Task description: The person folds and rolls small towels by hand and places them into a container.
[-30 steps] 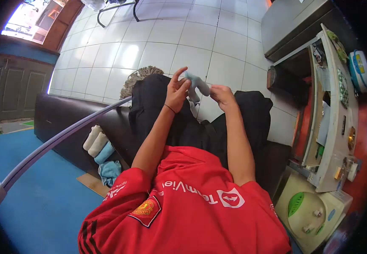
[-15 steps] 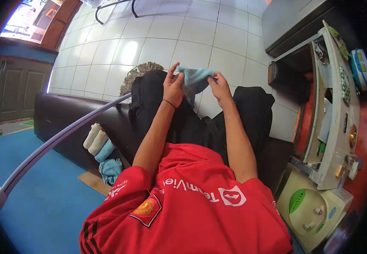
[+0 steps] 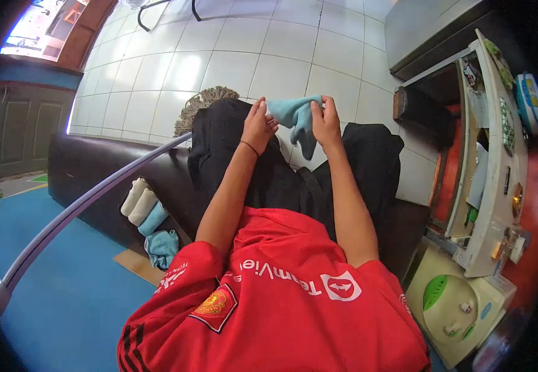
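Observation:
A small light blue cloth (image 3: 294, 113) is stretched between my two hands above my lap, its darker, tapered end hanging between my knees. My left hand (image 3: 258, 129) pinches the left corner, thumb and forefinger pressed together. On the opposite side my right hand (image 3: 326, 123) grips the upper right part, with the thumb in front. Beside my left thigh, a dark open box (image 3: 168, 208) holds rolled cream cloths (image 3: 137, 201) and a rolled light blue cloth (image 3: 153, 219). A crumpled blue cloth (image 3: 161, 247) lies at the box's near end.
A curved grey bar (image 3: 89, 201) crosses the dark padded seat (image 3: 111, 162) on my left, over a blue surface (image 3: 52, 266). A grey mop head (image 3: 204, 105) rests on the tiled floor (image 3: 232, 68). To my right stands a cluttered, open cabinet (image 3: 498, 186).
The blue cloth has been turned and spread, so its tapered end now hangs lower. My right hand has risen slightly; the left fingers have shifted along the corner.

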{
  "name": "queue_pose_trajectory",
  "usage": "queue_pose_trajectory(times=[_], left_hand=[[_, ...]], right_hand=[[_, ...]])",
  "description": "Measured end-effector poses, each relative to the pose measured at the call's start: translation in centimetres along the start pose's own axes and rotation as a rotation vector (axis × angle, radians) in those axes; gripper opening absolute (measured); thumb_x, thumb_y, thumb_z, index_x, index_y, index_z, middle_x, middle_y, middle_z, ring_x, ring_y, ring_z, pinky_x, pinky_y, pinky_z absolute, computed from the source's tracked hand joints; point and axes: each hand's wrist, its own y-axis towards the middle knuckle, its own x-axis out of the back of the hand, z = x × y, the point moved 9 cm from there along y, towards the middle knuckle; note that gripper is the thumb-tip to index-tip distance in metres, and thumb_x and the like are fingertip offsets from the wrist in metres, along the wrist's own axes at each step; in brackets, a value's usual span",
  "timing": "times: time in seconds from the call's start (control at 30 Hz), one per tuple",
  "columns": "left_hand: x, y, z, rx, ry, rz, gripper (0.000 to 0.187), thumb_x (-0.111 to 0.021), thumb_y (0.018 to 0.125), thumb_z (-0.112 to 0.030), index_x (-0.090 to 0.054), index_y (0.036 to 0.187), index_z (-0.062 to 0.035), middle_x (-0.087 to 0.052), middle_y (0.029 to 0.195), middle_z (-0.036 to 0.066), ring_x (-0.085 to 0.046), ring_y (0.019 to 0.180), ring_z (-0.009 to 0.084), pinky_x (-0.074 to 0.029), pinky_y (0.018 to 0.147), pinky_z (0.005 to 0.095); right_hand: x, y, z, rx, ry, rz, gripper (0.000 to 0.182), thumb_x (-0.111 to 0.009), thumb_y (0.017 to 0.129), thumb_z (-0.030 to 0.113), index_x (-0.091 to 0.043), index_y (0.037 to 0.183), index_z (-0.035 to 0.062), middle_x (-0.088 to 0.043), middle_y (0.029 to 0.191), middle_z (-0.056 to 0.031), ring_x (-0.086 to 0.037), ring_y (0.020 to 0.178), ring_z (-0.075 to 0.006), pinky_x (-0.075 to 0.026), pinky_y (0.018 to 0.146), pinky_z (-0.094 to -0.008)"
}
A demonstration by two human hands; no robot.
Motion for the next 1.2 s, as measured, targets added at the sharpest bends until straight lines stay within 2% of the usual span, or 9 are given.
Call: queue_pose_trajectory(times=[0.2,0.3,0.37,0.53,0.73,0.83,0.9,1.03,1.2], left_hand=[[-1.4,-0.2,0.9,-0.02,0.302,0.209,0.068,-0.062,0.084,-0.012,-0.028,0.143,-0.0206,-0.059,0.106,0.012,-0.057,0.093,0.0187,-0.044,0.078,0.0322],[-2.2,-0.1,1.6,-0.085,0.406,0.318,0.076,-0.068,0.079,-0.009,-0.028,0.143,-0.0165,-0.061,0.113,0.019,-0.058,0.1,0.0203,-0.045,0.082,0.0349],[-1.5,0.4,1.4,-0.169,0.535,0.223,0.063,-0.065,0.082,-0.004,-0.037,0.138,-0.0111,-0.062,0.106,0.017,-0.058,0.089,0.0157,-0.046,0.076,0.0258],[-1.1,0.7,-0.7,-0.355,0.537,0.108,0.053,-0.065,0.084,-0.005,-0.044,0.133,-0.0075,-0.064,0.098,0.013,-0.057,0.086,0.014,-0.046,0.076,0.025],[-0.3,-0.6,-3.7,-0.708,0.67,-0.102,0.035,-0.058,0.086,-0.007,-0.052,0.121,-0.0061,-0.064,0.083,0.009,-0.059,0.073,0.0128,-0.048,0.066,0.0267],[0.5,-0.6,-3.8,-0.653,0.668,-0.181,0.029,-0.057,0.086,-0.007,-0.057,0.115,-0.006,-0.064,0.08,0.008,-0.06,0.071,0.014,-0.049,0.066,0.0275],[0.5,-0.8,-4.6,-0.731,0.735,-0.222,0.024,-0.058,0.088,-0.009,-0.059,0.112,-0.0056,-0.063,0.08,0.006,-0.058,0.07,0.0108,-0.047,0.062,0.0254],[0.1,-2.1,-6.0,-0.852,0.767,-0.292,0.017,-0.06,0.089,-0.012,-0.063,0.104,-0.0043,-0.062,0.078,0.003,-0.055,0.068,0.0071,-0.045,0.059,0.0227],[-0.9,-2.3,-5.8,-0.876,0.833,-0.216,0.019,-0.062,0.088,-0.015,-0.063,0.104,-0.0044,-0.062,0.076,0.003,-0.055,0.068,0.0069,-0.045,0.059,0.0221]], right_hand=[[0.8,0.0,0.0,-0.064,0.319,-0.061,0.021,-0.052,0.094,0.021,-0.051,0.103,0.0026,-0.06,0.083,-0.0058,-0.056,0.072,-0.0118,-0.047,0.065,-0.0283],[0.8,-0.6,0.0,-0.162,0.458,-0.055,0.021,-0.052,0.094,0.021,-0.051,0.103,0.002,-0.06,0.083,-0.0066,-0.056,0.073,-0.0129,-0.046,0.065,-0.0284],[0.8,-0.5,-0.2,-0.161,0.438,-0.069,0.023,-0.053,0.093,0.021,-0.051,0.105,0.002,-0.06,0.082,-0.0068,-0.056,0.072,-0.013,-0.046,0.064,-0.0281],[1.1,-0.1,-2.7,-0.212,0.329,-0.108,0.027,-0.057,0.088,0.018,-0.052,0.108,0.0002,-0.062,0.085,-0.0084,-0.058,0.073,-0.0133,-0.046,0.065,-0.0269],[-0.3,-0.4,-3.9,-0.296,0.454,0.075,0.03,-0.059,0.079,0.007,-0.056,0.107,-0.006,-0.064,0.088,-0.0092,-0.059,0.076,-0.0132,-0.047,0.068,-0.0255],[-0.8,-0.5,-4.5,-0.287,0.342,0.186,0.025,-0.061,0.08,0.007,-0.06,0.1,-0.007,-0.064,0.084,-0.0082,-0.059,0.075,-0.0124,-0.046,0.067,-0.025],[-2.1,-1.2,-6.5,-0.476,0.277,0.356,0.02,-0.063,0.081,0.009,-0.062,0.093,-0.0078,-0.063,0.082,-0.0064,-0.056,0.07,-0.0116,-0.044,0.063,-0.0246],[-2.4,-1.2,-5.3,-0.447,0.523,0.273,0.023,-0.063,0.084,0.015,-0.061,0.095,-0.0048,-0.061,0.079,-0.0043,-0.052,0.065,-0.0116,-0.041,0.059,-0.0258],[1.0,-0.3,-1.9,-0.179,0.066,0.003,0.022,-0.056,0.089,0.026,-0.059,0.097,0.0059,-0.063,0.078,-0.0075,-0.059,0.07,-0.0163,-0.045,0.064,-0.0312]])
